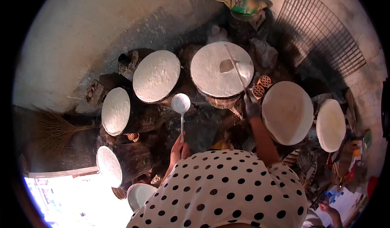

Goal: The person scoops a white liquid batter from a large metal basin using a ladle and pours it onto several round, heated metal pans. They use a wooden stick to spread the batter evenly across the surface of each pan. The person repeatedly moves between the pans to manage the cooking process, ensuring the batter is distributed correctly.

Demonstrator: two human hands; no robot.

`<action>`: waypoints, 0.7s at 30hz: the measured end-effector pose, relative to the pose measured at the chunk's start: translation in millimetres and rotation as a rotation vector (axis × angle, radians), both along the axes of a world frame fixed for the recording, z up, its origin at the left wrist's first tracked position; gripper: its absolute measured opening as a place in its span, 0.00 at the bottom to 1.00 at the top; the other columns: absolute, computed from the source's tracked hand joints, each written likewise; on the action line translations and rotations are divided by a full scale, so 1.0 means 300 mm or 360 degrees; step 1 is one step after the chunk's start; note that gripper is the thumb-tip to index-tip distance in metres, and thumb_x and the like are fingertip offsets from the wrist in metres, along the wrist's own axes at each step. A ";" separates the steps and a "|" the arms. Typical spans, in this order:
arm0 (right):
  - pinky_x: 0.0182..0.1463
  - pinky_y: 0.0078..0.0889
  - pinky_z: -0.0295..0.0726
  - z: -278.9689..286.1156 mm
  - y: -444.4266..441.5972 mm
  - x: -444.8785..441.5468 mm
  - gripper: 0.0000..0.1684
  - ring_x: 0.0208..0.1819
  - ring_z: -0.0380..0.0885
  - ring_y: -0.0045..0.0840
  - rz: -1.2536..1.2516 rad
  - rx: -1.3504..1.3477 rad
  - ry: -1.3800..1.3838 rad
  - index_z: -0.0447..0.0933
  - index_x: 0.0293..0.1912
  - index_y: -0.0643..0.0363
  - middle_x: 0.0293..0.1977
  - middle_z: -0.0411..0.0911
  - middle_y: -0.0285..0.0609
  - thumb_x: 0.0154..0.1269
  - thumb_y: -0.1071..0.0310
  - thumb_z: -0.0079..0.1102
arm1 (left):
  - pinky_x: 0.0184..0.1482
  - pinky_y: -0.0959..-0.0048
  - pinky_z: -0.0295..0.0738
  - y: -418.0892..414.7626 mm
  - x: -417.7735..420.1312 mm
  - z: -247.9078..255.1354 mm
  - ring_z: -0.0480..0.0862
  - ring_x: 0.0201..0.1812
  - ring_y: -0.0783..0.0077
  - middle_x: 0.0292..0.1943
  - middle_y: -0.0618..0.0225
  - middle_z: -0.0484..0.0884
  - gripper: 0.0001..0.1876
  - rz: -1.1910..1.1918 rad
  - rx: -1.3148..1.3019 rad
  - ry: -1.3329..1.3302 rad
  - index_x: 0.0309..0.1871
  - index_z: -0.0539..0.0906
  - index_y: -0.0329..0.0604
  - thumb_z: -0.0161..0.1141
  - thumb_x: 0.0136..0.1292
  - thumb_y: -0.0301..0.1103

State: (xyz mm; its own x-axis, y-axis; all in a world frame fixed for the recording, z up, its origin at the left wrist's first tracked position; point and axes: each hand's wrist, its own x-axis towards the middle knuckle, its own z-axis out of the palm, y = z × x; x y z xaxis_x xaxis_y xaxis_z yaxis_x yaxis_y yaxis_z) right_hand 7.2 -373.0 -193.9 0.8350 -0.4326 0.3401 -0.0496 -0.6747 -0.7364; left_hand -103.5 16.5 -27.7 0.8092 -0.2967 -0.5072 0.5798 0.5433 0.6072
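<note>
My left hand [179,149], low at the centre, is closed on the handle of a metal ladle [181,104], its round bowl pointing away from me. My right hand [252,105] grips a long thin stick [236,66] that reaches over the large round griddle [207,71] at the back centre. Pale batter or flatbread covers that griddle, with a darker patch near the stick. A second pale-covered griddle [157,75] is left of it. At the right are a brownish round surface [287,113] and a pale round flatbread [331,126].
Two more round griddles [115,111] [109,167] stand at the left, with a basin [140,195] below. Perforated briquettes [258,91] lie by my right hand. A twig broom [59,129], a wire grid [320,30] and another person's hand [325,207] are at the edges.
</note>
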 end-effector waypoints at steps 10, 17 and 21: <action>0.50 0.49 0.74 -0.018 -0.134 -0.095 0.24 0.46 0.76 0.45 -0.0196 0.0043 0.0587 0.76 0.52 0.59 0.42 0.77 0.55 0.66 0.52 0.47 | 0.16 0.82 0.59 -0.016 0.020 -0.010 0.62 0.14 0.83 0.21 0.76 0.65 0.20 -0.0136 0.0068 0.0073 0.68 0.67 0.51 0.46 0.75 0.35; 0.58 0.54 0.66 0.169 -0.493 -1.052 0.33 0.53 0.68 0.49 0.0452 -0.0800 0.0395 0.71 0.54 0.58 0.50 0.69 0.50 0.45 0.70 0.70 | 0.17 0.81 0.57 -0.042 0.001 -0.014 0.61 0.15 0.81 0.20 0.75 0.64 0.26 -0.0276 0.0110 0.0003 0.72 0.62 0.51 0.49 0.73 0.36; 0.48 0.38 0.78 0.116 -0.541 -0.885 0.19 0.41 0.81 0.32 0.0660 -0.1221 0.0234 0.79 0.49 0.54 0.34 0.84 0.42 0.60 0.57 0.60 | 0.18 0.82 0.57 -0.022 -0.035 -0.010 0.62 0.16 0.82 0.21 0.75 0.64 0.27 -0.0176 0.0172 0.0001 0.73 0.61 0.50 0.49 0.72 0.36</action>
State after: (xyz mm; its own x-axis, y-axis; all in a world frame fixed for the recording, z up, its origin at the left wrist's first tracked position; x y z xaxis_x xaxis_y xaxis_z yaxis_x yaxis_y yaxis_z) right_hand -258.4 -535.2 -159.2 0.9321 0.2182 0.2891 0.2504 -0.9649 -0.0788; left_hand -114.0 10.0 -30.7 0.7742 -0.3276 -0.5416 0.6330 0.4079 0.6580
